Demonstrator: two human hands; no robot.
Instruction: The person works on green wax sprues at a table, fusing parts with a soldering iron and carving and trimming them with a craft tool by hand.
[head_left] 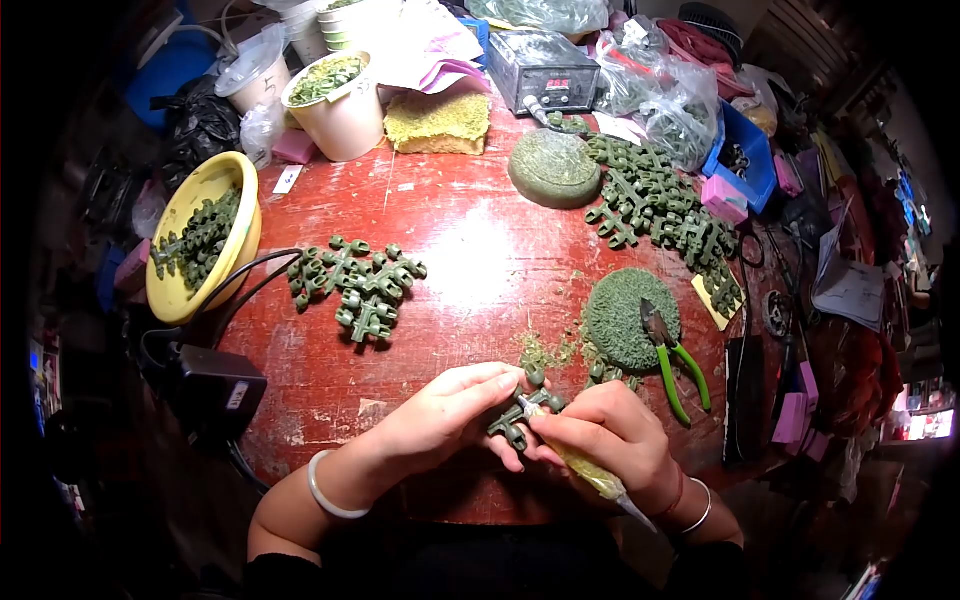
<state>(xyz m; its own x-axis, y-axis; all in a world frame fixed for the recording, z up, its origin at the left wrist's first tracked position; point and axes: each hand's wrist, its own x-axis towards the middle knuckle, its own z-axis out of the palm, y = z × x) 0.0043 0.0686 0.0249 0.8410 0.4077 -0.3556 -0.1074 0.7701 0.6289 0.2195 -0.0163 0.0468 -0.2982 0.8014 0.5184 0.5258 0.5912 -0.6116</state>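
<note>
At the front of the red table, my left hand (460, 405) holds a dark green branched part (512, 430), with its fingers under and beside it. My right hand (618, 435) is closed around a yellowish tube-like tool (592, 472), whose pale tip touches the green part. Just beyond my right hand lie a round green textured pad (622, 318) and pliers with green handles (672, 372) resting partly on it. A pile of similar green parts (365, 285) sits left of centre on the table.
A yellow bowl (250, 240) of green parts tilts at the left, near a black power box (225, 390) with cables. A white bucket (340, 120), a yellow sponge (437, 122), a control box (545, 72), a round stone-like disc (554, 168) and a blue bin (755, 165) stand farther back.
</note>
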